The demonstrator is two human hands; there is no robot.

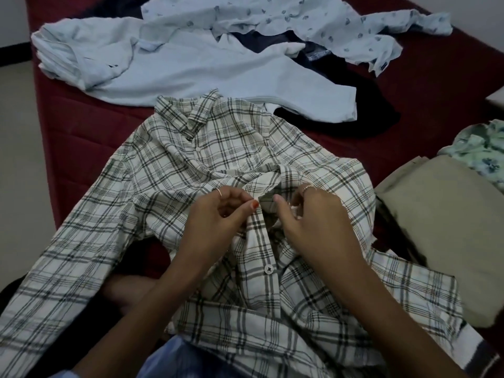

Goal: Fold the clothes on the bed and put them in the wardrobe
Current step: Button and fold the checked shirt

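two hands are seen, a left hand (218, 211) and a right hand (305, 214), both pinching the placket of one plaid shirt (231, 159). on that shirt two buttons can be counted. two pale blue garments are laid further up the bed (81, 126): one plain blue shirt (191, 66) and one printed blue shirt (300, 20). one dark garment (354, 105) is partly covered by them. at the right, one folded khaki piece (436, 227) and one green floral piece (480, 151) are found.
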